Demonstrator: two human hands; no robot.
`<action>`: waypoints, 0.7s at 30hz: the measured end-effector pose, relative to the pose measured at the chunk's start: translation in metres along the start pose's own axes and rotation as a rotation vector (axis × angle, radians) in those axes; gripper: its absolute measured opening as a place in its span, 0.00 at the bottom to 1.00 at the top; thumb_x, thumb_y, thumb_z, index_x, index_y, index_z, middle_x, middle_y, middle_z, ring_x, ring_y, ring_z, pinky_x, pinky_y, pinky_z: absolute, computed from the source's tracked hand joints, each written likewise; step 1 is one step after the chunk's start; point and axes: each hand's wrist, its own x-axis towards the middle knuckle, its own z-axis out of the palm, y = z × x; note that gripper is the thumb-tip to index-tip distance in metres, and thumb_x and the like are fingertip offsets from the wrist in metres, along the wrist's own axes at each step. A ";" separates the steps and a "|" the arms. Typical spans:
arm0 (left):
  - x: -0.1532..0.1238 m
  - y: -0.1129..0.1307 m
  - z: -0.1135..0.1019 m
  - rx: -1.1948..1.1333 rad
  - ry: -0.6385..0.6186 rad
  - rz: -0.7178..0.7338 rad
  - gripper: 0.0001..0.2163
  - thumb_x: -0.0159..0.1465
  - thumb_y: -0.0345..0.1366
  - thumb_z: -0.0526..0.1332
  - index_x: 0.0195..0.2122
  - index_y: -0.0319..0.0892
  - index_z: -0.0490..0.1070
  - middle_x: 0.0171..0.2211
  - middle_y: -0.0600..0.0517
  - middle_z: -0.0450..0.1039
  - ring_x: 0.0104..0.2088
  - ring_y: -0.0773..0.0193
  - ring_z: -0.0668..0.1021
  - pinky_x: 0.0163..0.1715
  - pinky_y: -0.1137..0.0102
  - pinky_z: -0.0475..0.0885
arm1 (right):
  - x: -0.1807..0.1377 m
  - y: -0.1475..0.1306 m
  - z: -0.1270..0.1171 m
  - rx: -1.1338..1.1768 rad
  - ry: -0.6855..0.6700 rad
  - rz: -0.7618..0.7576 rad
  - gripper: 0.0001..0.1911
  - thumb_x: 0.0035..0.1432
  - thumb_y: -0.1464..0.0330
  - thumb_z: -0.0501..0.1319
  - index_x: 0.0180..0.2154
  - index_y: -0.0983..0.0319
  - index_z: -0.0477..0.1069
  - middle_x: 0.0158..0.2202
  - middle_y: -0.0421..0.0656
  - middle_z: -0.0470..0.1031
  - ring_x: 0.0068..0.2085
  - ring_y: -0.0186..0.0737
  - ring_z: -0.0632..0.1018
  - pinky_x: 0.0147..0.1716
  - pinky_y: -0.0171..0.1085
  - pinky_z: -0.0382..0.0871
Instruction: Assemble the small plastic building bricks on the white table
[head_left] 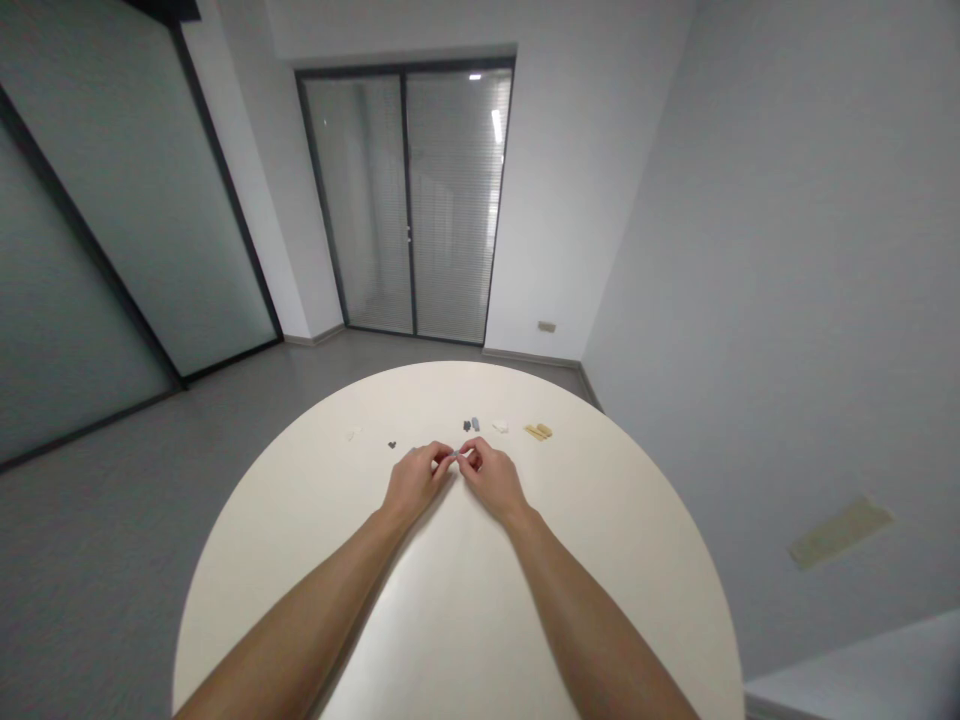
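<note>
Over round table point(600, 560), both hands pinch small grey piece point(457, 457).

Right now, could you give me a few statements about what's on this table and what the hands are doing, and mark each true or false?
1. Both hands meet over a round table. True.
2. The left hand and right hand pinch a tiny grey piece between their fingertips. True.
3. The tan pieces lie left of the hands. False: they lie beyond and to the right.
4. A small dark piece lies on the table near the left hand. True.
5. The grey pieces are stacked on the white piece. False: they lie beside it, apart.
6. The table is square. False: it is round.
</note>
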 end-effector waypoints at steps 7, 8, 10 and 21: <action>0.000 -0.001 0.001 -0.011 0.001 0.016 0.10 0.68 0.42 0.56 0.43 0.47 0.75 0.40 0.52 0.80 0.36 0.61 0.80 0.36 0.69 0.72 | 0.000 0.001 0.000 0.003 -0.010 -0.007 0.06 0.62 0.63 0.60 0.40 0.56 0.72 0.28 0.37 0.78 0.29 0.35 0.77 0.31 0.32 0.64; 0.000 -0.001 0.001 -0.013 0.004 0.017 0.10 0.68 0.42 0.56 0.43 0.47 0.75 0.40 0.52 0.80 0.37 0.61 0.80 0.37 0.69 0.72 | 0.000 0.001 0.000 0.001 -0.013 -0.003 0.06 0.62 0.63 0.60 0.40 0.56 0.72 0.28 0.36 0.78 0.29 0.36 0.77 0.31 0.32 0.64; 0.000 -0.002 0.002 -0.017 0.008 0.023 0.10 0.69 0.41 0.55 0.44 0.47 0.75 0.41 0.52 0.80 0.38 0.61 0.80 0.37 0.68 0.73 | 0.001 0.001 0.000 -0.004 -0.014 0.002 0.06 0.62 0.62 0.60 0.40 0.56 0.72 0.28 0.36 0.78 0.29 0.36 0.77 0.31 0.32 0.63; 0.000 -0.005 0.005 -0.039 0.034 0.046 0.11 0.68 0.38 0.55 0.47 0.46 0.74 0.44 0.50 0.79 0.41 0.60 0.79 0.41 0.67 0.74 | 0.001 0.003 0.000 -0.009 -0.010 0.000 0.07 0.63 0.62 0.59 0.40 0.56 0.72 0.28 0.36 0.78 0.29 0.35 0.76 0.30 0.32 0.62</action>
